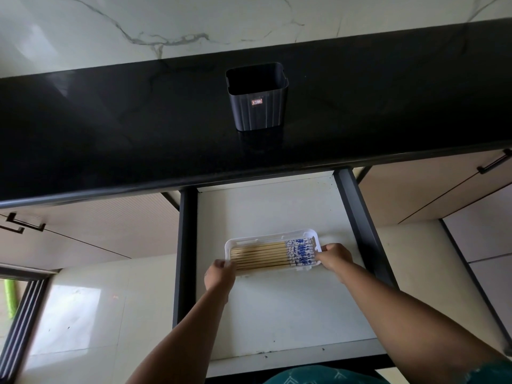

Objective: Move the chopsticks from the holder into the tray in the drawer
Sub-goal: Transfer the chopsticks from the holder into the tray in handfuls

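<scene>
Several wooden chopsticks (pixel 266 254) with blue-and-white patterned ends lie side by side in a white plastic tray (pixel 270 236) on the floor of the open drawer (pixel 277 309). My left hand (pixel 220 274) grips the tray's left end. My right hand (pixel 333 257) grips its right end, next to the patterned tips. The dark ribbed holder (pixel 257 106) stands upright on the black countertop above the drawer, and no chopsticks show in its open top.
The black countertop (pixel 110 128) overhangs the drawer's back. Dark drawer side rails (pixel 184 245) run left and right. Beige cabinet fronts with black handles (pixel 493 162) flank the drawer. A marble backsplash is behind; pale floor tiles and a dark door frame are lower left.
</scene>
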